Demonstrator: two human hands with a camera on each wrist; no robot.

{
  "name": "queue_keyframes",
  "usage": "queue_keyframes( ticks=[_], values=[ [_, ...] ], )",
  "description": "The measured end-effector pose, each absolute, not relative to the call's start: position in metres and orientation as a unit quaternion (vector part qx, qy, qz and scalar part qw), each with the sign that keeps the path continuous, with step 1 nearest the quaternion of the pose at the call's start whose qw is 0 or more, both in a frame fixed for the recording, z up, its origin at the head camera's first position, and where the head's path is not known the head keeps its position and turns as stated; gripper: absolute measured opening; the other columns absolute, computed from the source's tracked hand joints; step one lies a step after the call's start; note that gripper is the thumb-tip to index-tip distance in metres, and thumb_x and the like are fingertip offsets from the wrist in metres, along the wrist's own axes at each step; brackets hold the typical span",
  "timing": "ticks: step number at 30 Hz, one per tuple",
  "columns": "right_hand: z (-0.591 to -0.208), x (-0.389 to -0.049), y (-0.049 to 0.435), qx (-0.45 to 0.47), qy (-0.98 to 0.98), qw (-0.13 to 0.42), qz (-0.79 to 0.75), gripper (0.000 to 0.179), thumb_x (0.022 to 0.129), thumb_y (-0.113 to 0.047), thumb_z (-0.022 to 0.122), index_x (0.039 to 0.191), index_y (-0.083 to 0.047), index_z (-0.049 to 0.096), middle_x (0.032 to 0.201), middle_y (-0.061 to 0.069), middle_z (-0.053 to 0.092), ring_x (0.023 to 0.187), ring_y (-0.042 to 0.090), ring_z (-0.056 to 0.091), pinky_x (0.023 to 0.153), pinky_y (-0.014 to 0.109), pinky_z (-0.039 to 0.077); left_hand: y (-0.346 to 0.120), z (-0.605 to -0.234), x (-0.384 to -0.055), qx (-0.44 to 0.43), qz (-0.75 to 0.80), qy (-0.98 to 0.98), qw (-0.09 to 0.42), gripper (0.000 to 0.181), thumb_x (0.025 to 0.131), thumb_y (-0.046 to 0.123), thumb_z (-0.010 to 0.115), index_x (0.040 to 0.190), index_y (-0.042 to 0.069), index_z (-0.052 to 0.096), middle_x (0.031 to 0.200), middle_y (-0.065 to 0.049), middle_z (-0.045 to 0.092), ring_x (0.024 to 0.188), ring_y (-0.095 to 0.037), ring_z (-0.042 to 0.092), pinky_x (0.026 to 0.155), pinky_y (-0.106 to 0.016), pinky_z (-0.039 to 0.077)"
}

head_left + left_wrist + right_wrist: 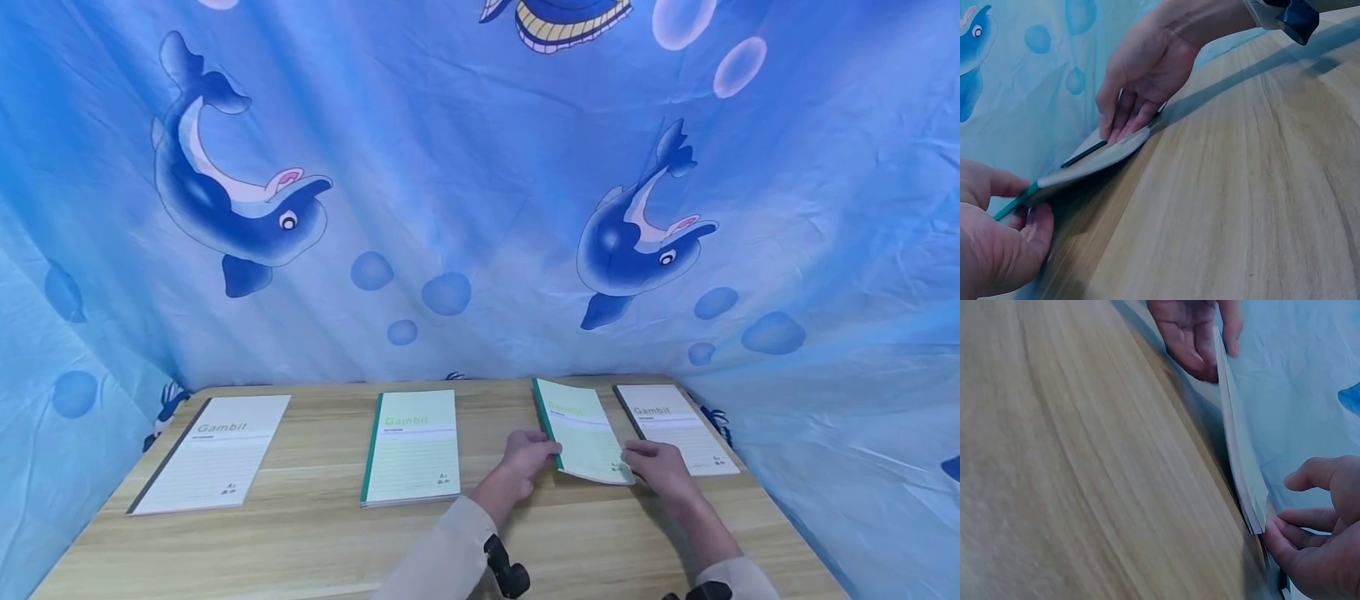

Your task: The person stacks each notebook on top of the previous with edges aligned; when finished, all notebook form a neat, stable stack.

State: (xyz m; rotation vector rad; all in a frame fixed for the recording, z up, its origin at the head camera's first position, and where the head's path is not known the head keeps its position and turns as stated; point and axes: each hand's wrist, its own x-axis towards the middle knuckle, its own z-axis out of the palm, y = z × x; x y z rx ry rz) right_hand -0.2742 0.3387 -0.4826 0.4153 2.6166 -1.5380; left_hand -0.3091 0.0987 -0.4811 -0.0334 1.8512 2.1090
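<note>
A pale green notebook (581,433) with a green spine is tilted, its left side raised off the table. My left hand (525,457) pinches it at the spine, thumb above and fingers below, as the left wrist view shows. At its lower right corner is my right hand (662,468). In the right wrist view, that hand's fingers (1279,540) touch the corner while the thumb stands apart from the cover. Just right of this notebook lies a white notebook (678,425) with a black spine, partly hidden behind my right hand.
Another green-spined notebook (416,450) lies left of centre on the wooden table (315,533). Farther left is a white, black-spined notebook (213,454). A blue curtain (480,208) with printed dolphins hangs behind the table and along both sides.
</note>
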Motion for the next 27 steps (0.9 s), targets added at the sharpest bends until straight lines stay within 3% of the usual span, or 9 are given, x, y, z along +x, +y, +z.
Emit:
queue_keyframes(
  ticks=[11, 18, 23, 27],
  values=[
    [-0.485, -0.272, 0.330, 0.138, 0.849, 0.027, -0.510, 0.057, 0.103, -0.029, 0.059, 0.149, 0.002, 0.048, 0.151, 0.030, 0.049, 0.139, 0.043, 0.049, 0.113, 0.057, 0.046, 0.098, -0.478, -0.303, -0.016, 0.772, 0.610, 0.179, 0.049, 0.093, -0.004, 0.061, 0.139, -0.014, 0.045, 0.129, -0.025, 0.063, 0.121, -0.033, 0.066, 0.107, -0.041, 0.056],
    [-0.484, -0.272, 0.325, 0.125, 0.845, 0.021, -0.520, 0.056, 0.103, -0.028, 0.060, 0.149, 0.002, 0.049, 0.155, 0.030, 0.045, 0.146, 0.047, 0.040, 0.120, 0.060, 0.037, 0.091, -0.471, -0.299, 0.028, 0.790, 0.584, 0.187, 0.044, 0.094, -0.005, 0.057, 0.137, -0.014, 0.048, 0.131, -0.025, 0.063, 0.123, -0.034, 0.065, 0.109, -0.042, 0.055],
    [-0.483, -0.271, 0.317, 0.116, 0.834, 0.019, -0.538, 0.053, 0.104, -0.026, 0.060, 0.148, 0.001, 0.050, 0.154, 0.028, 0.047, 0.142, 0.042, 0.047, 0.116, 0.053, 0.046, 0.080, -0.465, -0.297, 0.040, 0.785, 0.590, 0.186, 0.049, 0.096, -0.004, 0.056, 0.142, -0.014, 0.043, 0.134, -0.025, 0.063, 0.124, -0.035, 0.065, 0.106, -0.041, 0.057],
    [-0.481, -0.269, 0.306, 0.113, 0.823, 0.007, -0.557, 0.047, 0.104, -0.021, 0.060, 0.146, 0.000, 0.054, 0.151, 0.026, 0.051, 0.141, 0.039, 0.048, 0.116, 0.052, 0.046, 0.063, -0.462, -0.294, 0.034, 0.774, 0.606, 0.181, 0.052, 0.097, -0.002, 0.057, 0.146, -0.013, 0.040, 0.135, -0.025, 0.062, 0.124, -0.033, 0.065, 0.107, -0.041, 0.056]
  ],
)
